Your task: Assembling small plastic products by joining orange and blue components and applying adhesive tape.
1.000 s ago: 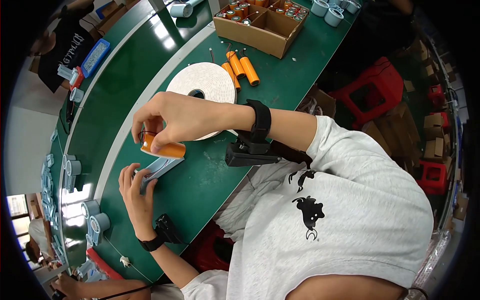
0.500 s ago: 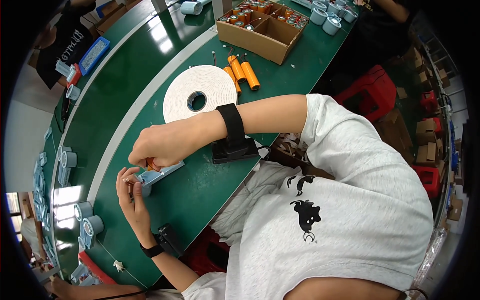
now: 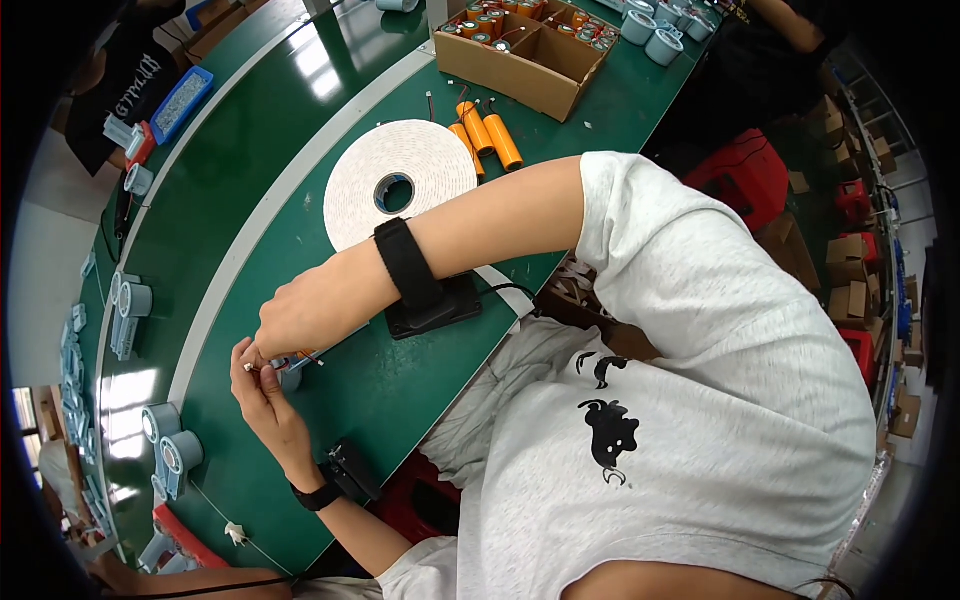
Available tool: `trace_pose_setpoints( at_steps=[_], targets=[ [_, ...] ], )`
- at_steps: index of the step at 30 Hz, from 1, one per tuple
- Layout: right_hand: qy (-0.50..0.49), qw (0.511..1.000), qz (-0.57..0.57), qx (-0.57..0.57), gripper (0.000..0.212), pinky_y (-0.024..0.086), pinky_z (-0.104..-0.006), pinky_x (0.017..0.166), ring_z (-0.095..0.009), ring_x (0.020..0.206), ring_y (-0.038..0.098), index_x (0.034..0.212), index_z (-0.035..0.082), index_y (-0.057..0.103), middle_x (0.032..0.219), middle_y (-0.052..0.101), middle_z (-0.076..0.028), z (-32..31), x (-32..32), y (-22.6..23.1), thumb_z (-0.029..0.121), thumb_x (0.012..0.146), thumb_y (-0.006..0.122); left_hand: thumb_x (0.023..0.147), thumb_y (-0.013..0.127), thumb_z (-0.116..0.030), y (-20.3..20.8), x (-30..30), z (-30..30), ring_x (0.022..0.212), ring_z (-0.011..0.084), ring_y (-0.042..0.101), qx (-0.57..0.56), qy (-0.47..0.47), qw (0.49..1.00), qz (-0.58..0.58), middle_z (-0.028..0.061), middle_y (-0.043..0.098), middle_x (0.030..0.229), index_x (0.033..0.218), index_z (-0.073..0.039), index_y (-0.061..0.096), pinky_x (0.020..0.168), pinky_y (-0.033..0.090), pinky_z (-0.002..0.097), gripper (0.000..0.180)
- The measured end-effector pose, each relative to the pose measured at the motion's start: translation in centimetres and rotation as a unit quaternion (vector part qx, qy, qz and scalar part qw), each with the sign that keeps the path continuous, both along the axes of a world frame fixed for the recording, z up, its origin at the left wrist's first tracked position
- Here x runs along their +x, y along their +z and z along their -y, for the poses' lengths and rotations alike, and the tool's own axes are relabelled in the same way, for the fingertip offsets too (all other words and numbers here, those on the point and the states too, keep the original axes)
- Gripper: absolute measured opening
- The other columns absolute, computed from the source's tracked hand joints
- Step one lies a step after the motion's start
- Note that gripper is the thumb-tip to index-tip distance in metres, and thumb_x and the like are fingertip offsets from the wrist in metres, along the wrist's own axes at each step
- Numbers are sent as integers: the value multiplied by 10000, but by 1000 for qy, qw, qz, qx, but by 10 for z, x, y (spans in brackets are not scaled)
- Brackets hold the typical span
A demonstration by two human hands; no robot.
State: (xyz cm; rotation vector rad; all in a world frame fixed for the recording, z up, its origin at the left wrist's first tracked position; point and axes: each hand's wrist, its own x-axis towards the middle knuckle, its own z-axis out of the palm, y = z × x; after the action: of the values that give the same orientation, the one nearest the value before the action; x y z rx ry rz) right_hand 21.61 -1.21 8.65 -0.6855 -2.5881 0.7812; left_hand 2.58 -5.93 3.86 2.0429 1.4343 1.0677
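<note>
My left hand (image 3: 272, 415) is curled round a light-blue plastic housing (image 3: 290, 379), its rounded end showing beside the thumb. Bent over the same piece from above, my right hand (image 3: 322, 308) is closed, and its fingertips are hidden behind its back. Thin red and dark wires (image 3: 308, 356) stick out below the right hand, and a small white connector (image 3: 250, 367) shows at the left fingertips. What the right fingers pinch cannot be seen. Most of the housing is covered by the right hand and forearm.
Beyond my right forearm lies a big white tape roll (image 3: 350, 190) next to orange cylindrical batteries (image 3: 501, 142) with wires. A cardboard box (image 3: 510, 75) holds more batteries. Light-blue housings (image 3: 180, 452) stand at the left. Co-workers sit across and at the far right.
My right hand has shifted down and closer to the left hand, now hiding the housing's long arm. The orange bit seen under its fingers is out of sight; wires show there instead.
</note>
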Motion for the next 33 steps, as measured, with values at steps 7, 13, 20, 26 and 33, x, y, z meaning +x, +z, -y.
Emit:
trace_pose_setpoints(
  at_steps=[7,13,20,26,33],
  targets=[
    [34,995,84,-34,162,457,-405,619,-327,734,593,892,21,570,766,602,-148,-15,-10,-6,66,736,565,824,557,-106,24,3,2,1092,207,458,6,-38,994,105,115,470,1209,1188,-16,450,921,359,311,390],
    [-115,975,-115,-148,171,453,-390,631,-325,740,593,895,4,603,783,611,-178,0,25,-44,78,753,542,688,669,15,23,-10,-4,1084,196,465,-87,-51,991,89,115,471,1208,1214,4,434,923,366,300,576],
    [-215,925,-256,-182,171,447,-397,633,-333,685,592,862,-25,598,698,603,-168,-8,79,14,106,755,566,682,648,81,87,46,-76,1062,186,472,58,-150,983,90,116,477,1204,1227,28,424,922,372,290,591],
    [-592,805,29,4,321,495,-382,617,-323,685,613,761,-39,626,704,610,-192,19,210,33,268,692,689,762,640,-40,57,136,-244,995,203,521,121,-135,983,39,152,534,1118,1228,33,423,841,420,306,519],
    [-601,795,33,-75,263,480,-395,621,-338,709,597,791,-60,563,748,591,-206,51,223,-31,172,691,637,789,639,-225,11,145,-285,1115,328,425,181,-87,956,-214,217,452,1191,1258,6,388,932,334,389,580]
  ],
)
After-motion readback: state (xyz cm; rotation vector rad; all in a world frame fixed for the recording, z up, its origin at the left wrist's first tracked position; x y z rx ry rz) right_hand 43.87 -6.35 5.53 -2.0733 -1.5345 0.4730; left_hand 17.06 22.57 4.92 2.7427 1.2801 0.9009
